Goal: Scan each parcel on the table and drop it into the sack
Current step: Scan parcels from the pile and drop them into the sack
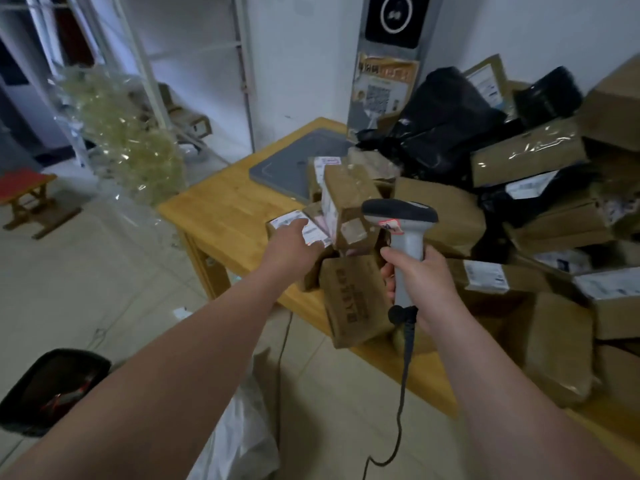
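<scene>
Writing: none can be read with certainty. White shipping labels are seen on many parcels, but the print is blurred. A brown carton (356,301) at the near tabletop edge carries a column of large dark characters along one face, which are not legible. A small white-and-red sticker is fixed to the neck of the scanner (401,220), its text too small to tell. A poster (382,86) with a QR code is mounted on the grey stand behind the pile.

Task items: a small flat parcel (298,228) with a white label on top is found near the left edge of the heap on the wooden tabletop (221,216). Just beside it an upright taped brown box (346,202) is noted. The remaining parcels, brown cartons and black poly bags (446,133), are heaped to the right. A white sack (242,431) is seen on the floor below the near tabletop edge, between the forearms.

Hands: the left hand (294,249) is extended to the small parcel, the grip wide and the fingers stretched over its label. Contact cannot be confirmed. The right hand (420,282) is wrapped round the grey scanner handle, the grip holding it upright with the dark head turned toward the small parcel. A black cable (403,393) is seen hanging from the handle base.

Other: a grey pad (287,168) on the tabletop and a black bin (52,386) on the floor are recorded.
</scene>
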A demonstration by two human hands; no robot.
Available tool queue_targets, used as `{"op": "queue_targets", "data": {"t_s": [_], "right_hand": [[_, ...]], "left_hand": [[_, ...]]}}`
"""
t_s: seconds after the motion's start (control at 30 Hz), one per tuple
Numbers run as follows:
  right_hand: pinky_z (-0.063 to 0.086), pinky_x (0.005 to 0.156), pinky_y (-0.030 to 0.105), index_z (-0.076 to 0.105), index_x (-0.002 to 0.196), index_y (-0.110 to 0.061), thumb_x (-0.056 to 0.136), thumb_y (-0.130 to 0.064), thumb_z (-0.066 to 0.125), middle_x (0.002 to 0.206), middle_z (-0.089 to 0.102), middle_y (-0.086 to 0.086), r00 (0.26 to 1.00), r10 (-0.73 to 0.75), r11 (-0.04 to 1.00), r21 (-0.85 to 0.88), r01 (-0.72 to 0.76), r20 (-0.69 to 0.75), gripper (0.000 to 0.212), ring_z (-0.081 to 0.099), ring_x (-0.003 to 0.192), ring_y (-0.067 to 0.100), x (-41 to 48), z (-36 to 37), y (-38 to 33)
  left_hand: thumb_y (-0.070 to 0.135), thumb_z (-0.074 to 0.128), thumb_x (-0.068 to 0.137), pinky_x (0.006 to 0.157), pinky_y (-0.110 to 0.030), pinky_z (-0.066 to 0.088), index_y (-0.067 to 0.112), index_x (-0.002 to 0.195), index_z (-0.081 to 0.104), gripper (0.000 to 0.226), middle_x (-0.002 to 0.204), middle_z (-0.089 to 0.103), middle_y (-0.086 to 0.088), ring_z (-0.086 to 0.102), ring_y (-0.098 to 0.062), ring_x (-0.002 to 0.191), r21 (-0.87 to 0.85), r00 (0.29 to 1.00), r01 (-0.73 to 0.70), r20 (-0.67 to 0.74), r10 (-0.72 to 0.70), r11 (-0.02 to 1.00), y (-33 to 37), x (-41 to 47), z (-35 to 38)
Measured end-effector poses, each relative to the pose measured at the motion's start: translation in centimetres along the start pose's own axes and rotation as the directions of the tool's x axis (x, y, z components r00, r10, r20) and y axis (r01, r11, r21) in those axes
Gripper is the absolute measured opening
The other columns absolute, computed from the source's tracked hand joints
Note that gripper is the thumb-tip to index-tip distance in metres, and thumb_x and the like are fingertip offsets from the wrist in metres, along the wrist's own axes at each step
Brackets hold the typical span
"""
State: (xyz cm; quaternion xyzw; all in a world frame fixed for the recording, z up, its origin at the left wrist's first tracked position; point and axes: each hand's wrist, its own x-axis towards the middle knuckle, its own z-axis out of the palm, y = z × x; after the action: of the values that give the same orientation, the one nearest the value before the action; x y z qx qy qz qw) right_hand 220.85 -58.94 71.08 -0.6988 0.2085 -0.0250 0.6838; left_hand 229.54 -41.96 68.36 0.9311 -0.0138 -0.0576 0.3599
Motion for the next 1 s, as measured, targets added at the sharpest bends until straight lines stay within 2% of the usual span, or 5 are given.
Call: {"op": "queue_targets", "data": {"t_s": [0.37,0.6,0.67,0.83,1.0], "right_hand": [[0.046,0.054,0.026,0.056,0.108,-0.018,0.090,-0.021,0.066,0.076,0.061,0.004,0.999,0.028,0.997,0.077,-0.030,0.019,0.021,0.055,0.060,0.013,7.8,-5.1,-1.5],[0.048,0.057,0.028,0.056,0.113,-0.017,0.090,-0.022,0.065,0.079,0.063,0.004,0.996,0.037,0.989,0.140,-0.048,0.078,0.025,0.056,0.063,0.014,10.0,-5.8,-1.2],[0.049,0.060,0.029,0.056,0.112,-0.020,0.091,-0.023,0.064,0.088,0.068,0.003,0.995,0.032,0.980,0.194,-0.049,0.091,0.023,0.061,0.071,0.015,10.2,-5.7,-1.3],[0.050,0.065,0.030,0.053,0.114,-0.031,0.090,-0.030,0.065,0.116,0.064,0.003,0.985,0.049,0.919,0.379,-0.109,0.164,0.027,0.065,0.100,0.022,9.6,-4.5,-2.1],[0.052,0.063,0.031,0.056,0.104,-0.036,0.089,-0.032,0.065,0.111,0.058,0.004,0.981,0.044,0.891,0.437,-0.125,0.191,0.018,0.060,0.080,0.020,8.3,-3.4,-3.2]], "left_hand": [[0.073,0.061,0.072,0.093,-0.048,0.042,0.022,0.143,0.027,0.093,0.139,0.033,-0.014,0.035,-0.035,0.129,0.242,0.971,0.158,-0.213,-0.106,0.957,9.3,7.2,6.2],[0.050,0.054,0.081,0.082,-0.042,0.042,0.016,0.133,0.036,0.065,0.122,0.042,-0.012,0.047,-0.035,0.110,-0.173,0.906,0.183,-0.352,-0.234,0.968,9.1,7.1,4.8],[0.047,0.048,0.085,0.082,-0.043,0.048,0.019,0.132,0.040,0.054,0.122,0.048,-0.009,0.052,-0.030,0.101,-0.467,0.890,0.174,-0.301,-0.341,0.867,8.7,6.7,3.4],[0.040,0.046,0.090,0.073,-0.046,0.058,0.015,0.108,0.054,0.033,0.100,0.058,-0.012,0.062,-0.033,0.090,-0.925,0.898,0.284,0.164,-0.408,0.251,7.9,3.8,1.6],[0.027,0.037,0.094,0.069,-0.048,0.058,0.025,0.128,0.056,0.039,0.116,0.055,-0.014,0.061,-0.041,0.105,-0.896,0.915,0.379,0.325,-0.240,0.230,6.7,2.0,1.5]]}}
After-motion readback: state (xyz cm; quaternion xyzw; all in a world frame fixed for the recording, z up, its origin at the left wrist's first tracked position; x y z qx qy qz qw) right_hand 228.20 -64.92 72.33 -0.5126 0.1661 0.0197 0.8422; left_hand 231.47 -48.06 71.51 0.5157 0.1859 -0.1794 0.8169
